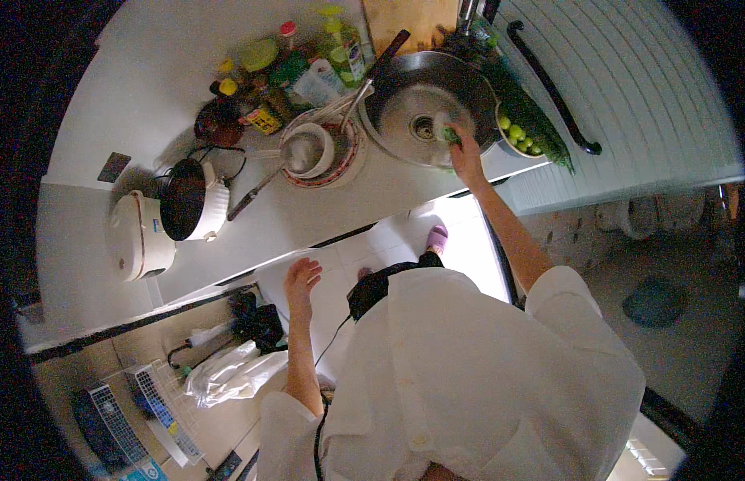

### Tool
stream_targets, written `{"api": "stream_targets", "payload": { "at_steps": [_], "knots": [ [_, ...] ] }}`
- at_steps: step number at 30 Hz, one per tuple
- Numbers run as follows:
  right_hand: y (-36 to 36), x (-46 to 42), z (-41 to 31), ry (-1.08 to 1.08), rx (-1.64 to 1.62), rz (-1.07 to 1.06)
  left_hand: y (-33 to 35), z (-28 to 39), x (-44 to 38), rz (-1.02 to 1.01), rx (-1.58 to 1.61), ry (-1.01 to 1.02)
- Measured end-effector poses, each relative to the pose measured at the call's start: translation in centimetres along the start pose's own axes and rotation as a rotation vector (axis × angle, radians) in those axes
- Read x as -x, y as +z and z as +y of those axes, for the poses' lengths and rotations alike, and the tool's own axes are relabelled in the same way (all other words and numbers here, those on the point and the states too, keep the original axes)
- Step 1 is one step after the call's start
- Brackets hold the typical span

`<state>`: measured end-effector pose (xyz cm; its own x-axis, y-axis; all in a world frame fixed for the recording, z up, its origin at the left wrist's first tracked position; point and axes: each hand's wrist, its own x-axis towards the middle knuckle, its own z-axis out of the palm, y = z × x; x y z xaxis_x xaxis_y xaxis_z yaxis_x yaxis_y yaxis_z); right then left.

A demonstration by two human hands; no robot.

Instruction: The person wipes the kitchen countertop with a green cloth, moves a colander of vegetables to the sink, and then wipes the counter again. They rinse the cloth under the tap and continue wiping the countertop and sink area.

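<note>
My right hand [467,159] reaches over the near right part of a round stainless steel sink [402,105]. Its fingers are closed on a small green and whitish item [449,133], too blurred to name surely. Left of this item lies the sink's drain [421,127]. Just right of the hand, a bowl [506,137] of several round green fruits stands by the sink. My left hand [302,278] hangs beyond the counter's front edge, above the floor. Its fingers are apart and nothing is in them.
Left of the sink, stacked bowls [354,159] hold a mesh strainer [303,150]. Further left stand an electric pot [213,204] and a rice cooker [135,240]. Sauce bottles [264,117] line the wall. A long dark green item [531,102] lies right of the sink.
</note>
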<state>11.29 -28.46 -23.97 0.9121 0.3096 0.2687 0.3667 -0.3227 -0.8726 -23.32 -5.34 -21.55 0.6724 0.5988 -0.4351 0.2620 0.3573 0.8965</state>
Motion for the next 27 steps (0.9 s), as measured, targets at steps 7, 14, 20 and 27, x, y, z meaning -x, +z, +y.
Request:
{"api": "stream_targets", "payload": {
  "at_steps": [7,14,20,27],
  "knots": [
    [9.5,5.8,-1.6,-0.228,0.428,-0.073,-6.2,0.3,0.5,-0.063,0.014,0.028],
    [17.7,11.5,-5.6,-0.210,0.247,-0.188,-11.3,-0.5,2.4,-0.043,0.062,0.044],
    [27.3,13.1,-9.7,-0.145,0.127,-0.277,-14.5,-0.8,4.5,0.038,0.112,0.097],
    [40.6,14.6,-15.0,-0.401,0.078,-0.714,-18.3,-3.1,8.2,0.253,0.235,0.125]
  ]
}}
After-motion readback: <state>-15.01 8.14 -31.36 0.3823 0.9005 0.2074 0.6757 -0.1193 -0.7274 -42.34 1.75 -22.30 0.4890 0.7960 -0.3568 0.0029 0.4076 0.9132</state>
